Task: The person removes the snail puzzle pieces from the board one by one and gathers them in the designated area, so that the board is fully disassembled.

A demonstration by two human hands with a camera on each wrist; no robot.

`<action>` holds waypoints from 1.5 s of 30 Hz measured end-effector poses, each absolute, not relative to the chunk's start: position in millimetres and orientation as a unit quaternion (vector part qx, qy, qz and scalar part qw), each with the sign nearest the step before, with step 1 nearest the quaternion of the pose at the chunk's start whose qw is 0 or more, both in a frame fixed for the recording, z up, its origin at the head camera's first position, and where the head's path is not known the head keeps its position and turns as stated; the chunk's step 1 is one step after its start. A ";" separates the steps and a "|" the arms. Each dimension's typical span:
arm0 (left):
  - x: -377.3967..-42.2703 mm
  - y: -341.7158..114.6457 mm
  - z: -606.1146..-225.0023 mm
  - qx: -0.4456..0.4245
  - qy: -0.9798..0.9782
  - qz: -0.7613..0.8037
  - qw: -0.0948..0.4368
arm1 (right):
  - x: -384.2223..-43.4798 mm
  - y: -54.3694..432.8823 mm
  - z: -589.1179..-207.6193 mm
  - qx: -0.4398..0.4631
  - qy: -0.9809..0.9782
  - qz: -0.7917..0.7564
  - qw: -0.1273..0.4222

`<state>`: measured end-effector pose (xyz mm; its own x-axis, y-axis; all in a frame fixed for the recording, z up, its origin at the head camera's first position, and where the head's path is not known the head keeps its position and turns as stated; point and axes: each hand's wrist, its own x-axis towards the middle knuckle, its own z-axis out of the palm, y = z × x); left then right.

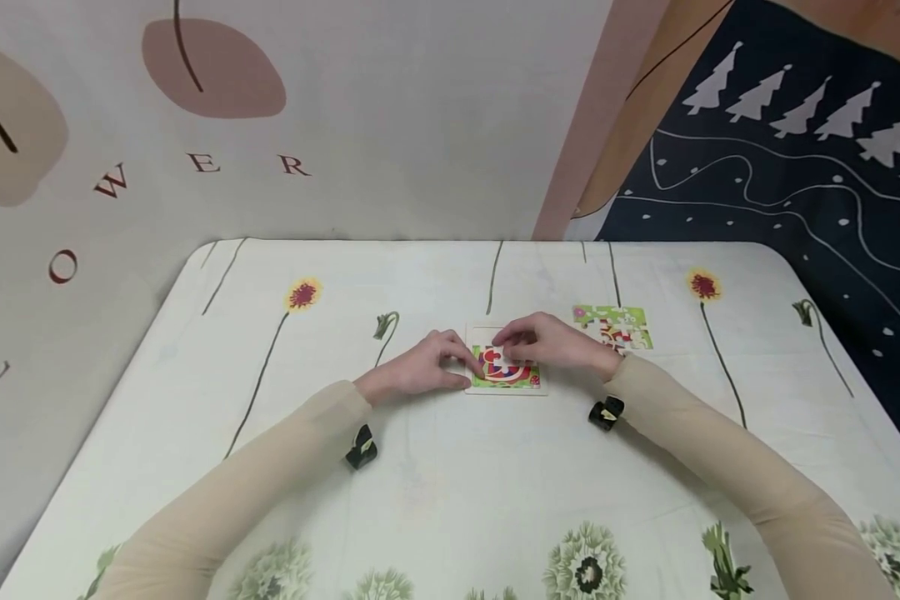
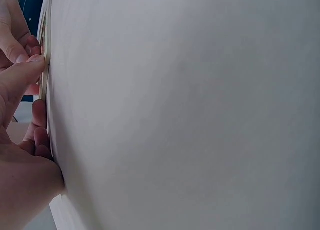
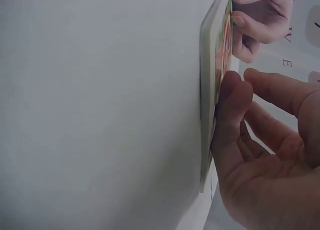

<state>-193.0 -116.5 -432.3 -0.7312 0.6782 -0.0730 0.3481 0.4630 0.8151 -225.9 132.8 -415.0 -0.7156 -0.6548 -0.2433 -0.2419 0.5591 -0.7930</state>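
Observation:
A puzzle tray (image 1: 506,392) with a pale rim lies flat on the table, holding a partly filled picture in red, green and white. My left hand (image 1: 431,364) is at the tray's left side, its thumb by the lower left corner and its index fingertip over the picture. From the upper right, my right hand (image 1: 553,340) reaches over the tray with bent fingers. In the right wrist view, its thumb (image 3: 235,102) and fingertips are close together right at the picture (image 3: 224,47); I cannot tell whether they pinch a piece.
Loose puzzle pieces (image 1: 630,317), green and red, lie in a group behind the right wrist. A white cloth (image 1: 420,508) with printed flowers covers the table. Patterned fabric (image 1: 420,125) rises along the table's far edge. Each wrist wears a small black camera (image 1: 606,413).

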 end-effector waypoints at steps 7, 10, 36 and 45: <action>-193.6 -117.5 -431.7 0.301 0.837 0.411 0.201 | -227.4 126.8 -416.0 -0.276 0.840 -0.384 0.266; -193.2 -117.6 -431.0 0.296 0.839 0.407 0.204 | -228.4 125.1 -417.2 -0.269 0.835 -0.395 0.274; -193.3 -117.0 -431.2 0.306 0.830 0.417 0.206 | -225.2 117.0 -418.9 -0.239 0.815 -0.458 0.263; -193.6 -115.7 -430.9 0.303 0.829 0.420 0.209 | -223.3 126.4 -415.1 -0.212 0.822 -0.466 0.251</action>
<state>-193.6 -115.7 -430.9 -0.7287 0.6786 -0.0921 0.3268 0.4628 0.8240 -223.3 126.4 -415.1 -0.7848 -0.5814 -0.2145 -0.1139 0.4755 -0.8723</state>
